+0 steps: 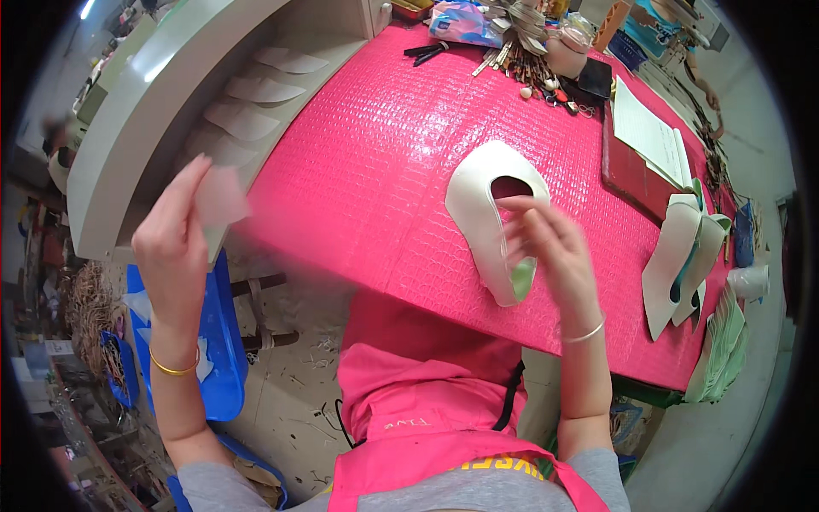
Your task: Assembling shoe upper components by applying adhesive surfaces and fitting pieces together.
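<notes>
At the left, off the table's near-left edge, a small pale pink piece (220, 196) is pinched between the fingertips of the left hand (175, 247), blurred by motion. To the right, a white shoe upper (479, 209) is laid flat on the pink table (375, 171), and its near right edge is touched by the loosely curled fingers of the right hand (554, 252). A stack of white uppers (678, 256) is seen further right.
</notes>
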Tool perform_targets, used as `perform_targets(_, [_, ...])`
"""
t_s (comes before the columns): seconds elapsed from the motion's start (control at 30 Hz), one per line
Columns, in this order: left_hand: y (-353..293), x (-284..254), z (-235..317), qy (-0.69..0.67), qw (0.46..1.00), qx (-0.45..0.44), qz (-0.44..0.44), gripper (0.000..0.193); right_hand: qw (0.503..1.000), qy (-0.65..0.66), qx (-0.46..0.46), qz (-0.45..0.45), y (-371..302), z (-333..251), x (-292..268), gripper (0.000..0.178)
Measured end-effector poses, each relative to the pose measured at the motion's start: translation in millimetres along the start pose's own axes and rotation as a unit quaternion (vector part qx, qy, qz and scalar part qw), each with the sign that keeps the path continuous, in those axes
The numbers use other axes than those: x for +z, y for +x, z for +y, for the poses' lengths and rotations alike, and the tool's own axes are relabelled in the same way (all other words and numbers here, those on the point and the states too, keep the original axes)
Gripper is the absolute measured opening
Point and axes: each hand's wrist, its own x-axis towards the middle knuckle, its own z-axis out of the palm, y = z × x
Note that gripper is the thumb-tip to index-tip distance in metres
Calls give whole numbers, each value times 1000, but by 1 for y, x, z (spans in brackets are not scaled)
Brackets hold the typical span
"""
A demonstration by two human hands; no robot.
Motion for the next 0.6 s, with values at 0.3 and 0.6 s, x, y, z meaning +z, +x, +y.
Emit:
perform_targets(0.3, [8, 3, 146, -100, 838, 534, -60, 20, 924, 358, 46, -123, 27, -35, 30, 44])
perform_targets(0.6, [-16, 143, 187, -120, 851, 424, -286, 36, 951, 212, 42, 223, -95, 30, -102, 39])
